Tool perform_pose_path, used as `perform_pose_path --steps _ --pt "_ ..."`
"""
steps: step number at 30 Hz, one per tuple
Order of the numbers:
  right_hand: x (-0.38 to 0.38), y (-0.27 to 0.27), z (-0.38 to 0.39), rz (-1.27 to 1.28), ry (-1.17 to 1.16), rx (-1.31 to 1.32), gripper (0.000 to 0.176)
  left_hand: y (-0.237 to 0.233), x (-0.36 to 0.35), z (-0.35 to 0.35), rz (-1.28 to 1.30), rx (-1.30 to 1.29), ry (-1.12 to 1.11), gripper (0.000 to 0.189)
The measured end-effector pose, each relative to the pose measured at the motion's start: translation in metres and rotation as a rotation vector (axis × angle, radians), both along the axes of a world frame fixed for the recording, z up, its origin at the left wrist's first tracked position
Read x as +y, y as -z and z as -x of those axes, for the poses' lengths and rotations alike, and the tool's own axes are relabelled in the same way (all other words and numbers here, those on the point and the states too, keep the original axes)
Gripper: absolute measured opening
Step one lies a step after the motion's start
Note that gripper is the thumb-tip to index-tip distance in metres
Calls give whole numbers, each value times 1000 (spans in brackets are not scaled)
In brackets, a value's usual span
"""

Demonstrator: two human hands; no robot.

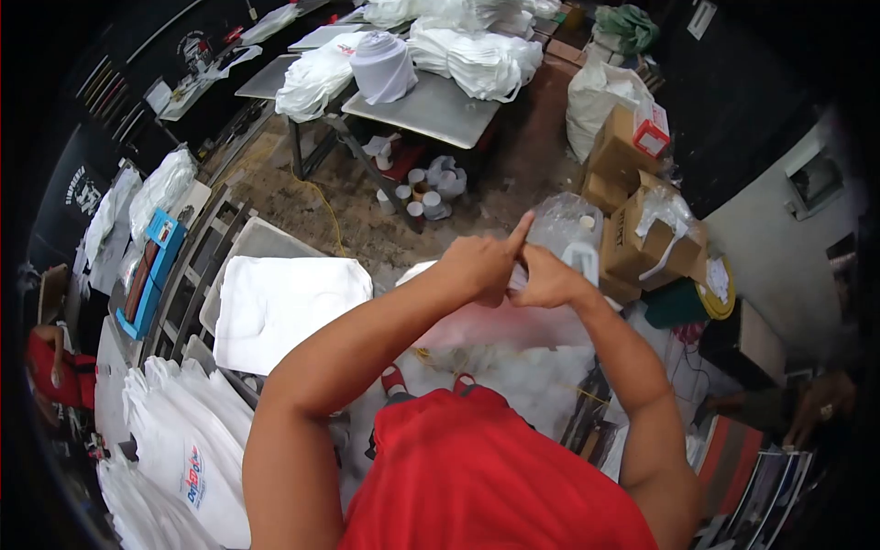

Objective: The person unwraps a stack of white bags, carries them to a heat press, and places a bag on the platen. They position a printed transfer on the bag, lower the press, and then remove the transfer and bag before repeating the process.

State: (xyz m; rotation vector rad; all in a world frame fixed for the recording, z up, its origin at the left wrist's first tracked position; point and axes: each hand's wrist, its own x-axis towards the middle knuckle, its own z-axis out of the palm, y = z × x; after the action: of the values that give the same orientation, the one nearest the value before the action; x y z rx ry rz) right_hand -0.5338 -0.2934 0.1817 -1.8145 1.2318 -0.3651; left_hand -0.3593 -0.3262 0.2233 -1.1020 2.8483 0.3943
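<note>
In front of my red shirt, both hands meet at a pale, see-through sheet that looks like thin plastic, pinkish towards its middle. My left hand has curled fingers at its upper edge, with one finger sticking up. Close against it, my right hand pinches the sheet's edge between thumb and fingers. The exact grip is partly hidden by the fingers. Left of the hands, a folded stack of white fabric lies on a pale board. More crumpled translucent plastic spreads around my feet.
A metal-topped table ahead bears piles of white bags. Printed white bags lie at the lower left. Cardboard boxes, a white jug and a green bin stand at the right. Cups sit under the table.
</note>
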Motion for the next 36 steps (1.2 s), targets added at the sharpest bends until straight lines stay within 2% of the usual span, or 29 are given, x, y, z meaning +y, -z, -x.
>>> perform_pose_path --steps 2,3,4,5,6,7,8,9,10,11,12,14,16,17,19,21,22,23,24,26,27,29,30,31,32,34,36 --pt "17 27 1 109 141 -133 70 14 2 8 -216 -125 -27 115" --pt "25 30 1 74 162 -182 74 23 3 13 -218 -132 -31 115" --pt "33 44 4 68 162 -189 74 32 6 18 -194 -113 -33 97" --pt "38 65 8 117 268 -273 76 40 8 23 -168 -95 -33 81" --pt "46 78 11 165 374 -355 77 46 7 29 -172 -101 -34 81" --pt "57 80 14 380 397 -173 73 48 4 36 -154 -134 35 63" --pt "71 85 15 377 395 -176 73 51 2 43 -136 -165 103 47" --pt "87 93 15 642 677 -103 68 49 -1 47 -136 -166 98 47" --pt "105 102 17 908 953 -26 63 46 -6 50 -107 -146 30 34" --pt "130 124 17 660 1006 -114 58 42 -11 50 -77 -127 -39 23" --pt "149 160 14 385 995 -235 57 35 -19 48 -70 -129 -49 23" --pt "175 230 8 -196 928 -420 59 19 -29 35 -107 -93 -172 36" --pt "168 261 0 -657 995 -779 63 -9 -27 10 -76 116 -268 41" --pt "156 297 4 -696 946 -897 77 -21 -23 -7 -136 251 -336 44" --pt "101 271 2 -765 868 -1106 90 -46 -9 -45 -201 474 -494 48" --pt "33 282 5 -664 611 -1546 94 -52 7 -88 -227 688 -651 52" --pt "9 250 3 -570 618 -1555 96 -49 17 -113 -245 814 -718 55" --pt "-12 204 -3 -480 616 -1563 98 -44 27 -138 -216 829 -749 55" --pt "-35 177 -7 -506 573 -1550 98 -37 39 -162 -315 1030 -798 61" --pt "-74 138 -27 -434 263 -1400 88 -6 67 -216 -444 1371 -846 76" --pt "-83 111 -52 -475 217 -1385 88 11 84 -238 -447 1438 -894 79" --pt "-93 58 -105 -369 39 -1082 72 50 123 -279 -435 1592 -1007 84" --pt "-94 49 -135 -405 -52 -1067 66 72 146 -295 -424 1675 -1070 86" --pt "-98 64 -161 -429 -70 -1006 66 91 171 -308 -494 1775 -1246 86" --pt "-99 89 -184 -447 -82 -947 66 120 189 -322 -522 1862 -1258 78" --pt "-102 159 -228 -595 -126 -817 65 168 214 -342 -629 1724 -1513 73" --pt "-88 209 -255 -723 -138 -690 64 245 234 -369 -739 1604 -1510 70"
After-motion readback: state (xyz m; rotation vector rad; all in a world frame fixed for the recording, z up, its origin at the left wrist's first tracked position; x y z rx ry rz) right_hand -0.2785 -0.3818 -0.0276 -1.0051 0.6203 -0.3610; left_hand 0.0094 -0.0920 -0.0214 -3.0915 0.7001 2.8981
